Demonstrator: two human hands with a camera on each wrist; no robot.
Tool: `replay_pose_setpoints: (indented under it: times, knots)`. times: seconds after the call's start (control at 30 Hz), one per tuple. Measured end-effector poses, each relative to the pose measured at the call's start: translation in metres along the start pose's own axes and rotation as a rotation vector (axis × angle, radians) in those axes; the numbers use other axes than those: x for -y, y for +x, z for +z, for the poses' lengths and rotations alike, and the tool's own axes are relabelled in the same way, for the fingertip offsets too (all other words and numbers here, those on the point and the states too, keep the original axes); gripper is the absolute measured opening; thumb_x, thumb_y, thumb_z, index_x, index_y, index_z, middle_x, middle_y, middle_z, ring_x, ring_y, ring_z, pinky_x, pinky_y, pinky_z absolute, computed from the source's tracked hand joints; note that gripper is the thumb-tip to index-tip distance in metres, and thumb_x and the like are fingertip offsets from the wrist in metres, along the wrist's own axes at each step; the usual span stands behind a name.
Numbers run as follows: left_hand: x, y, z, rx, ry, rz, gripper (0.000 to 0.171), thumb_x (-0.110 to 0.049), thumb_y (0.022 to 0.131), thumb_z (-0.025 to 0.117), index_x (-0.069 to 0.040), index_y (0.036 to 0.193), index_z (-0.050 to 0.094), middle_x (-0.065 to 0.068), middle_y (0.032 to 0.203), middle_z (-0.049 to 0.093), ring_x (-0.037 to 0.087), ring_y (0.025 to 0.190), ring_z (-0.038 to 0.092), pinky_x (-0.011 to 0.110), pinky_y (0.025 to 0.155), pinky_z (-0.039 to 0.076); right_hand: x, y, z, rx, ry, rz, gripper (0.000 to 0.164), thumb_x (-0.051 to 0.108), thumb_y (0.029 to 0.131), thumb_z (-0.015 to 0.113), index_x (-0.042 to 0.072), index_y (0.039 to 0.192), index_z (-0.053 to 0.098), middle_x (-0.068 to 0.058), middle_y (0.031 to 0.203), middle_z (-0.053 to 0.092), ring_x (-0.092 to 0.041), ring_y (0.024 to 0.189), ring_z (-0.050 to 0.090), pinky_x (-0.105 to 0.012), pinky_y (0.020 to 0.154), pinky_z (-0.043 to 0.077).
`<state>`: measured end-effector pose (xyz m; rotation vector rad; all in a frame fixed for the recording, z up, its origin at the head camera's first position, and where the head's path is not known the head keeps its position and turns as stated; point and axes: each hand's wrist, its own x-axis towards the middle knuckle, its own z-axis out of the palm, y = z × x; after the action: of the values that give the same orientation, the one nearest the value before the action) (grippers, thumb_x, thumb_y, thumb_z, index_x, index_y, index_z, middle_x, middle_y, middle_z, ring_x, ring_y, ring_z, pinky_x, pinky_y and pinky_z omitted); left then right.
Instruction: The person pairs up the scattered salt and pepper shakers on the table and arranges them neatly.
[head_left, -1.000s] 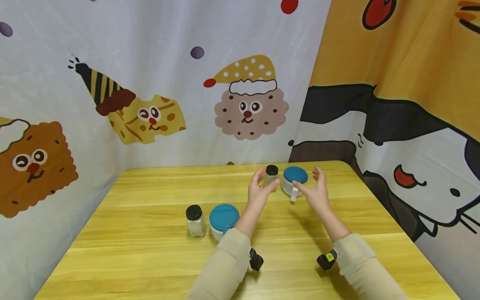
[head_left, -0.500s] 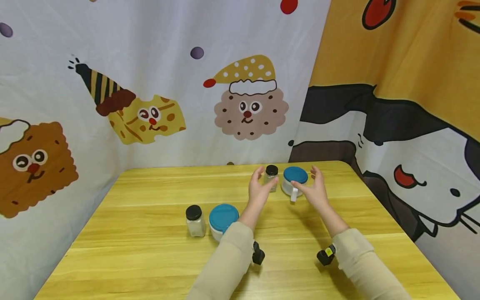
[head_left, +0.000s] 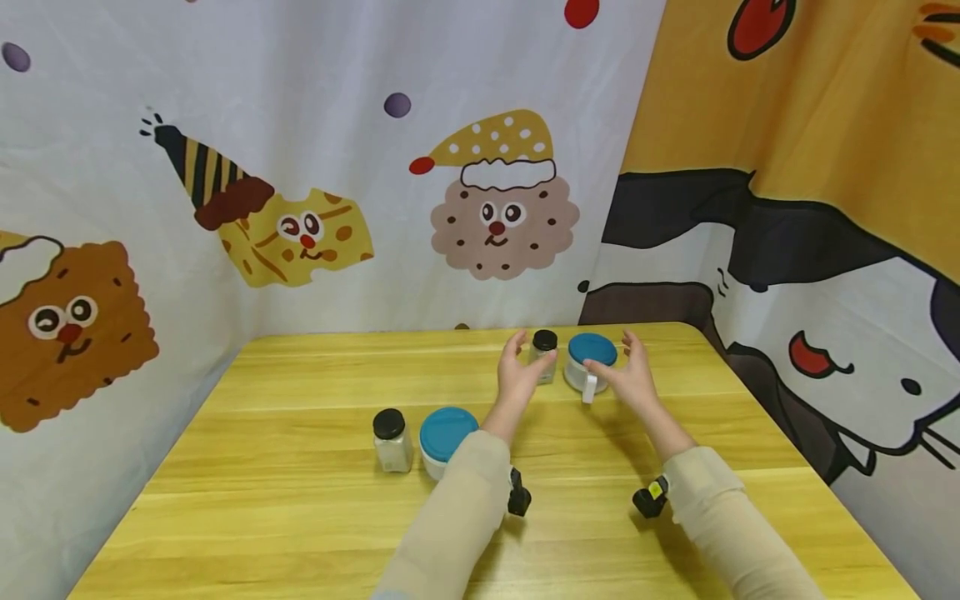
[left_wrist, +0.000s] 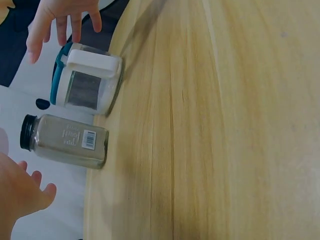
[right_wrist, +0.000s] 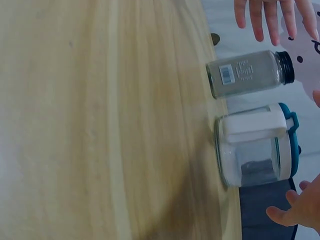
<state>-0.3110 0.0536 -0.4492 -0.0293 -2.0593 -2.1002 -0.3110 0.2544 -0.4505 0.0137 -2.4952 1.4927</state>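
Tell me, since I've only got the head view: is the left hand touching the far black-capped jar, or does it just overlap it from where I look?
Observer: Just overlap. The left wrist view shows a gap between the left hand and the jar.
Operator: And the right hand with the far blue-lidded container?
Observer: Also apart: in the right wrist view, the right hand has a gap between it and the container.
Operator: Any marking on that jar? It's too small for me.
Observer: Yes, a barcode label on its side, nearer the base than the cap.
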Motion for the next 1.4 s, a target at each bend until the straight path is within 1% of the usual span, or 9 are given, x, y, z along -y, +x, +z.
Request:
replay_pose_setpoints:
  times: [0.13, 0.3, 0.47, 0.6, 0.7, 0.87, 0.97, 1.17, 1.4]
  knots:
    - [0.002, 0.003, 0.0, 0.009, 0.016, 0.002, 0.071, -0.023, 0.081, 0.079, -0.004, 0.14, 0.045, 0.013, 0.139, 0.047, 0.033, 0.129, 0.037, 0.047, 0.103, 0.034, -0.001, 0.005, -0.002, 0.027, -0.028, 0.008, 0.104, 0.034, 0.082, 0.077, 0.002, 0.152, 0.008, -0.025, 0.151, 0.018, -0.044, 0.135, 0.021, -0.057, 0.106, 0.025]
    - [0.002, 0.006, -0.001, 0.034, 0.03, -0.005, 0.071, -0.022, 0.083, 0.077, -0.003, 0.142, 0.043, 0.015, 0.141, 0.045, 0.037, 0.131, 0.035, 0.047, 0.105, 0.032, 0.0, 0.01, -0.004, 0.055, -0.054, 0.023, 0.105, 0.041, 0.082, 0.076, 0.002, 0.153, 0.008, -0.026, 0.152, 0.016, -0.044, 0.136, 0.02, -0.058, 0.106, 0.025]
    - [0.005, 0.01, -0.002, 0.024, 0.05, -0.022, 0.071, -0.022, 0.083, 0.077, -0.004, 0.142, 0.042, 0.012, 0.141, 0.045, 0.036, 0.131, 0.035, 0.047, 0.105, 0.032, -0.005, 0.014, -0.002, 0.059, -0.074, 0.024, 0.106, 0.041, 0.081, 0.076, 0.0, 0.152, 0.008, -0.027, 0.15, 0.018, -0.045, 0.135, 0.022, -0.057, 0.105, 0.026]
    - [0.005, 0.011, 0.0, 0.033, 0.053, -0.036, 0.07, -0.023, 0.084, 0.076, -0.007, 0.143, 0.042, 0.009, 0.142, 0.045, 0.034, 0.132, 0.035, 0.046, 0.105, 0.032, -0.012, 0.017, 0.002, 0.06, -0.077, 0.011, 0.103, 0.038, 0.082, 0.076, 0.0, 0.152, 0.01, -0.028, 0.15, 0.02, -0.045, 0.133, 0.024, -0.057, 0.104, 0.028]
    - [0.006, 0.012, 0.001, 0.033, 0.052, -0.041, 0.069, -0.024, 0.085, 0.075, -0.008, 0.143, 0.042, 0.008, 0.142, 0.045, 0.033, 0.132, 0.035, 0.045, 0.106, 0.032, -0.015, 0.018, 0.004, 0.06, -0.074, 0.001, 0.101, 0.035, 0.083, 0.076, -0.001, 0.151, 0.01, -0.028, 0.149, 0.021, -0.045, 0.133, 0.025, -0.057, 0.104, 0.028]
    - [0.008, 0.013, 0.003, 0.03, 0.052, -0.064, 0.071, -0.024, 0.085, 0.075, -0.007, 0.144, 0.041, 0.008, 0.142, 0.044, 0.032, 0.133, 0.035, 0.046, 0.106, 0.032, -0.017, 0.019, 0.008, 0.082, -0.075, 0.0, 0.103, 0.035, 0.082, 0.076, -0.002, 0.151, 0.009, -0.031, 0.148, 0.02, -0.047, 0.131, 0.027, -0.059, 0.103, 0.029]
    - [0.009, 0.013, 0.003, 0.031, 0.055, -0.08, 0.071, -0.024, 0.085, 0.075, -0.008, 0.145, 0.04, 0.007, 0.143, 0.044, 0.031, 0.133, 0.034, 0.046, 0.106, 0.032, -0.019, 0.02, 0.01, 0.094, -0.07, 0.012, 0.105, 0.036, 0.081, 0.077, -0.002, 0.151, 0.008, -0.031, 0.148, 0.018, -0.048, 0.131, 0.028, -0.059, 0.103, 0.029]
    - [0.011, 0.014, 0.004, 0.047, 0.058, -0.112, 0.07, -0.027, 0.086, 0.074, -0.015, 0.146, 0.04, 0.005, 0.144, 0.042, 0.031, 0.134, 0.034, 0.045, 0.104, 0.035, -0.02, 0.02, 0.014, 0.098, -0.076, 0.038, 0.105, 0.035, 0.082, 0.075, -0.001, 0.152, 0.005, -0.031, 0.15, 0.016, -0.048, 0.132, 0.027, -0.06, 0.103, 0.029]
    - [0.008, 0.015, 0.005, 0.06, 0.05, -0.108, 0.066, -0.025, 0.087, 0.073, -0.016, 0.145, 0.041, 0.007, 0.144, 0.043, 0.033, 0.134, 0.034, 0.044, 0.103, 0.036, -0.016, 0.019, 0.02, 0.076, -0.043, 0.088, 0.103, 0.031, 0.083, 0.074, 0.001, 0.152, 0.004, -0.029, 0.151, 0.015, -0.048, 0.133, 0.026, -0.06, 0.103, 0.029]
